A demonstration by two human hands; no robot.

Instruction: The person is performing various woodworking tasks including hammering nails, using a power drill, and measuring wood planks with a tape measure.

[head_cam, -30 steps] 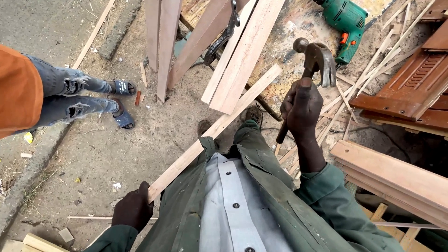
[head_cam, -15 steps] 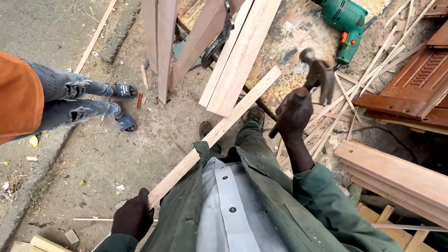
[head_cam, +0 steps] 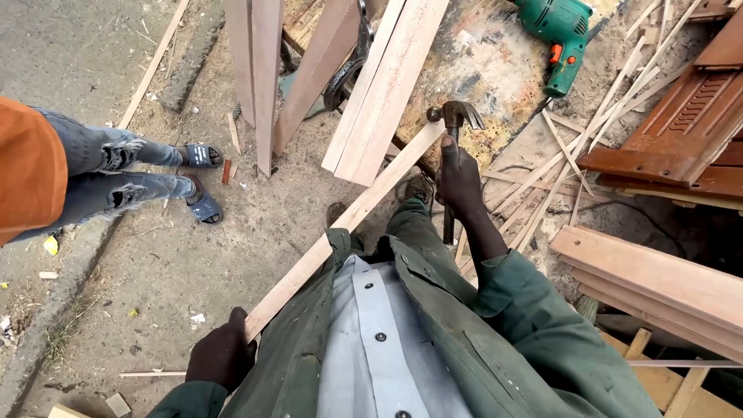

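long wooden slat (head_cam: 364, 205) runs from 7 to 1 o'clock | left hand (head_cam: 223, 358) fingers wrapped round its near end | right hand (head_cam: 458, 182) clenched on hammer (head_cam: 453, 124), head now lowered onto slat's far end | green drill (head_cam: 563, 35) at 1 o'clock

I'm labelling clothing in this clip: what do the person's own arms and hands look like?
Both arms wear long dark green work-jacket sleeves: the right sleeve, the left sleeve. The left hand and right hand are bare: no gloves, rings or watch visible.
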